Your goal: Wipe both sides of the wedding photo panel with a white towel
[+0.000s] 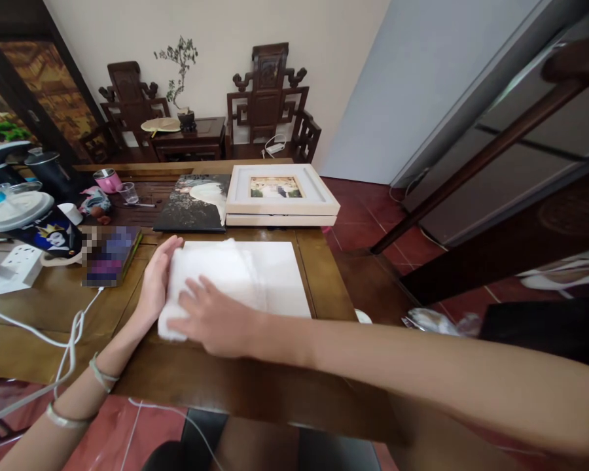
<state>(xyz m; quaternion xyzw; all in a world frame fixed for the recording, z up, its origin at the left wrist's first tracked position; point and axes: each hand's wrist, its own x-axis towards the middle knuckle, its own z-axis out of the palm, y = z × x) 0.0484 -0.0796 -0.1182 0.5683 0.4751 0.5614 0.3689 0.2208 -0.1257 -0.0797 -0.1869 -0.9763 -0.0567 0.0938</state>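
A flat white board [285, 275] lies near the front edge of the wooden table. Over its left part is spread a soft white cloth [216, 258]. My right hand [216, 317] rests on the cloth, fingers spread and somewhat blurred, with the arm reaching in from the right. My left hand [158, 278] stands on edge along the left side of the board and cloth, its fingers stretched out and together. It appears to touch that side without gripping it. The palm of my right hand is hidden from view.
Beyond the board are stacked picture frames [279, 212] and a dark photo panel [191, 203]. On the left are a phone [110, 258] with a white cable [71, 340], a lidded cup [34, 222], a white box [22, 265] and a pink cup [107, 180]. A chair [269, 98] stands behind.
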